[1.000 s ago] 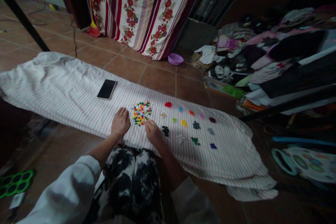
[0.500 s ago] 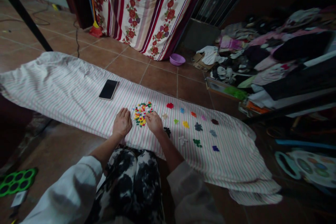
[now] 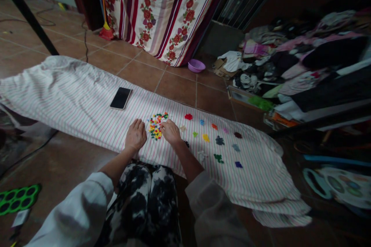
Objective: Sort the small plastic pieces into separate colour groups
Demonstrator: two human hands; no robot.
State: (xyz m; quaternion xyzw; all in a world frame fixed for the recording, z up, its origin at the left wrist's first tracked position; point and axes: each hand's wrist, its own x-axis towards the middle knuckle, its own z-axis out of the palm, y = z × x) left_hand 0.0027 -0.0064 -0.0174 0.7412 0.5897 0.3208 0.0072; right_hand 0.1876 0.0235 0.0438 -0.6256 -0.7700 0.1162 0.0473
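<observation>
A mixed pile of small coloured pieces (image 3: 155,129) lies on the striped cloth (image 3: 95,123). My left hand (image 3: 136,135) rests flat on the cloth just left of the pile, holding nothing. At the pile's right edge my right hand (image 3: 171,131) has its fingers closed together; anything between them is too small to make out. To the right are small single-colour heaps, among them red (image 3: 188,116), yellow (image 3: 205,137), dark grey (image 3: 219,140), green (image 3: 218,158) and purple (image 3: 238,164). My right wrist partly hides a black heap (image 3: 187,144).
A phone (image 3: 121,98) lies on the cloth to the left. Beyond the cloth, a purple basin (image 3: 196,65) and a red broom (image 3: 106,33) are on the tiled floor. Clothes (image 3: 261,48) are piled at the right. A green tray (image 3: 20,199) is at the lower left.
My right hand has shifted slightly over the pile's right edge, and its wrist now covers more of the black heap. My left hand stays in place.
</observation>
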